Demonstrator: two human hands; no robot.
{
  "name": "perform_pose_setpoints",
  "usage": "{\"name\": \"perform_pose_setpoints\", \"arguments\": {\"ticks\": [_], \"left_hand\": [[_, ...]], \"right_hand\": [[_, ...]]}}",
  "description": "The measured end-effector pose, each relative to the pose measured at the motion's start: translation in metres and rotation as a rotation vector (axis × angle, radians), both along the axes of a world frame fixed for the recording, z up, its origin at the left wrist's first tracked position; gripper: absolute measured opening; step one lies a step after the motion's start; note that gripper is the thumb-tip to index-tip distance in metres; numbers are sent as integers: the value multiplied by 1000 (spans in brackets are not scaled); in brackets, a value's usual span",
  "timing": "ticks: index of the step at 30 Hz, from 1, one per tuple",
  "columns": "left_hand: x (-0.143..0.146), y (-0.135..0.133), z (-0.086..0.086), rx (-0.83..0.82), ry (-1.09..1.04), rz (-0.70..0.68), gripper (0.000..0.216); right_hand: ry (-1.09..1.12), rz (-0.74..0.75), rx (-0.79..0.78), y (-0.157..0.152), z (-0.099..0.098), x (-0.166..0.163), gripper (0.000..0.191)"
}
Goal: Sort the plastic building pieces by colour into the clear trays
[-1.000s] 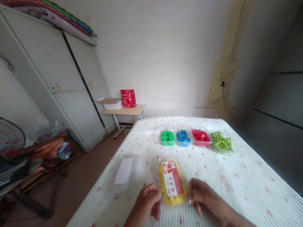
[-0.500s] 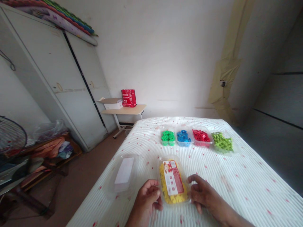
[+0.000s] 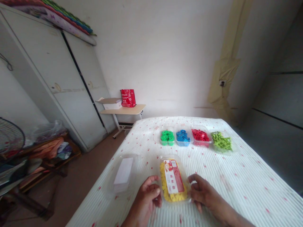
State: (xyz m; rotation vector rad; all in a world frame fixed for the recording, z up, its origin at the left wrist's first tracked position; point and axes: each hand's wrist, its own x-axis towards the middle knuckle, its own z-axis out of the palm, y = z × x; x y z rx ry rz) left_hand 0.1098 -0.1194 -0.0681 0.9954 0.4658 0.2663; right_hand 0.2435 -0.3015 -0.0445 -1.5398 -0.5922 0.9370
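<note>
A clear plastic container (image 3: 163,197) full of yellow pieces lies on the cloth in front of me, with a red and white label (image 3: 174,176) on top. My left hand (image 3: 149,195) holds its left side with curled fingers. On the opposite side, my right hand (image 3: 201,192) has its fingers against the lower right edge. To the left rests an empty-looking clear plastic lid or tray (image 3: 111,186) with a white label (image 3: 123,171).
Across the far part of the white spotted cloth stand clear boxes of green pieces (image 3: 167,137), blue pieces (image 3: 182,137), red pieces (image 3: 200,135) and lime-green pieces (image 3: 221,142). Beyond the left edge are a small table (image 3: 132,109) with a red bag (image 3: 128,98), and a fan (image 3: 10,135).
The camera view has shifted slightly. Both hands stay at the sides of the yellow-filled container, which has barely moved; the other boxes have not moved.
</note>
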Motion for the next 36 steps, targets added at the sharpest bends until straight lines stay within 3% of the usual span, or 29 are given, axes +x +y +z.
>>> {"name": "perform_pose_setpoints", "arguments": {"ticks": [7, 14, 23, 29, 33, 36], "left_hand": [[9, -7, 0, 79, 37, -39, 61], [41, -32, -8, 173, 18, -243, 74], [80, -65, -10, 275, 3, -457, 70], [88, -60, -10, 282, 83, -466, 44], [85, -60, -6, 269, 95, -457, 39], [81, -61, -2, 270, 89, -438, 38]], "right_hand": [[0, -72, -26, -8, -2, 3, 25], [-144, -244, -188, -39, -1, 20, 23], [-134, -443, -231, -115, 8, 40, 27], [-176, -586, -313, -176, 28, 48, 35], [-151, -674, -356, -218, 29, 52, 37], [-331, -718, -421, -241, 25, 52, 34]]}}
